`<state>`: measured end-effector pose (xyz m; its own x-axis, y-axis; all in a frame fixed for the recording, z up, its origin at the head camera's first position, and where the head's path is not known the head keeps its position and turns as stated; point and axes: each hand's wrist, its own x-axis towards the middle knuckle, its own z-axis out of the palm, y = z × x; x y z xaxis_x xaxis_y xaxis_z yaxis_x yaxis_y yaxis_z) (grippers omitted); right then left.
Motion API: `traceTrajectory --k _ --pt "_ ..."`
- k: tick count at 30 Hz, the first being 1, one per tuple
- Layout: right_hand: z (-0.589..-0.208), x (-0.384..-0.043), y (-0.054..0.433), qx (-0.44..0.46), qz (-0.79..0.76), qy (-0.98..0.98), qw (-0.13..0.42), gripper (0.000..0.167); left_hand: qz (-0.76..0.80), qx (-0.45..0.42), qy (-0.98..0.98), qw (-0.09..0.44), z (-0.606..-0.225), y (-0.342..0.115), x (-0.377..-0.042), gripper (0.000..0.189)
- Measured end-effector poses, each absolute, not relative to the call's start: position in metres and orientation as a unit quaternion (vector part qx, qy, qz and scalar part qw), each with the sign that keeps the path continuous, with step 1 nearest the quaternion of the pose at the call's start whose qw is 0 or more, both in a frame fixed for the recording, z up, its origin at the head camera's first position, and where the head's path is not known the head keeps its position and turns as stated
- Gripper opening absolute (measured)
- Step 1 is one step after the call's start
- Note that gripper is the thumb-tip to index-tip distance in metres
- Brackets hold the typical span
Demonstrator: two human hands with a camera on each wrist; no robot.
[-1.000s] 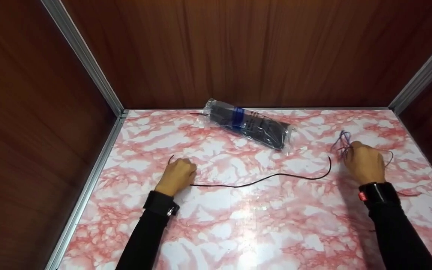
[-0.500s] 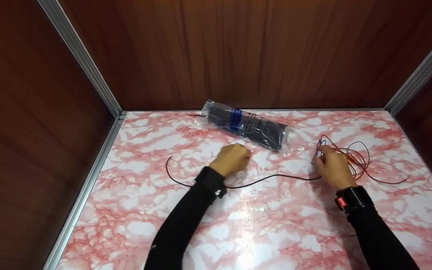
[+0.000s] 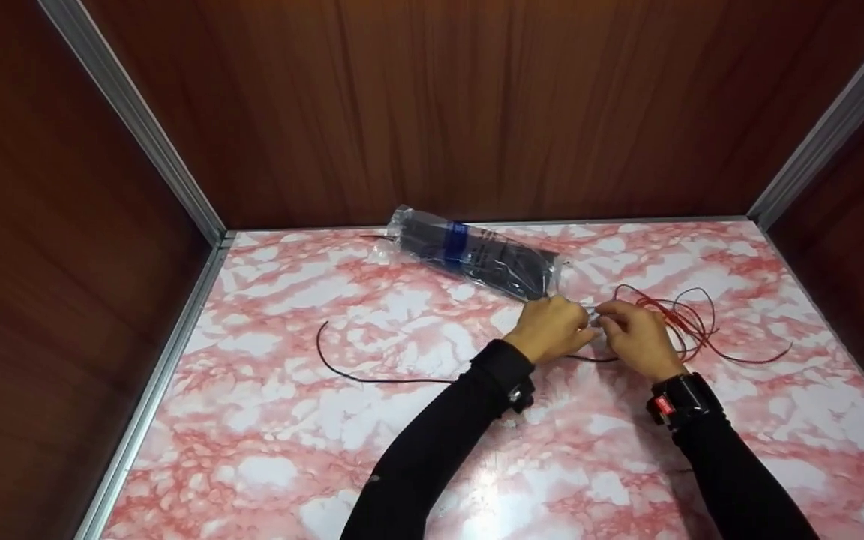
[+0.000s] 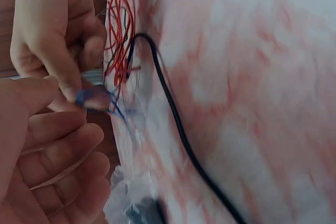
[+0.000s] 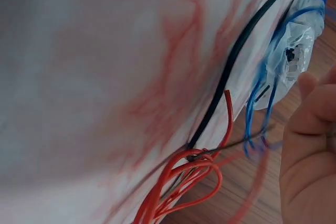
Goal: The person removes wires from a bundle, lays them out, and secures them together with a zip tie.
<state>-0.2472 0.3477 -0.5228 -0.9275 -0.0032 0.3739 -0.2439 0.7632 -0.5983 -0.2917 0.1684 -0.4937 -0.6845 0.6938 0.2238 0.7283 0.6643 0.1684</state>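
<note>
My left hand (image 3: 548,328) and right hand (image 3: 642,337) meet fingertip to fingertip above the right half of the table. Between them is a thin blue wire (image 5: 302,12); the right thumb and finger pinch it, and the left fingertips close on it from the other side. Loops of this wire hang beside the right hand in the right wrist view. Right of the hands lies a loosely coiled red wire (image 5: 170,174) with a thin dark strand among it. A black wire (image 3: 394,381) runs along the table and passes beneath the hands. The exact pinch point is partly hidden by the fingers.
A clear plastic package (image 3: 469,255) with dark contents and a blue band lies behind the hands, near the back panel. Brown wood panels (image 3: 447,112) with metal edge strips enclose the pink-and-white marbled table (image 3: 267,450) at the back and sides.
My left hand has left the black wire's left part and moved right to meet the right hand. The right hand has come left with the blue wire, away from the red coil.
</note>
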Motion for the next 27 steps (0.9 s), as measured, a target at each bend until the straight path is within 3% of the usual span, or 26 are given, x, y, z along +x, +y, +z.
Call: traceTrajectory --k 4,10,20,27 --pt "-0.525 -0.248 0.346 0.094 0.328 -0.919 0.199 0.022 -0.125 -0.374 -0.916 0.073 -0.495 0.176 -0.289 0.027" --pt "-0.530 -0.252 0.350 0.141 0.248 -0.916 0.283 0.011 -0.137 -0.380 -0.911 0.087 -0.494 0.166 -0.291 0.018" --pt "-0.529 -0.257 0.357 0.134 0.088 -0.921 0.356 0.012 -0.201 -0.478 -0.846 0.120 -0.485 0.128 -0.297 0.013" --pt "-0.522 -0.261 0.348 0.123 0.106 -0.914 0.373 0.005 -0.256 -0.557 -0.781 0.121 -0.482 0.100 -0.297 0.013"
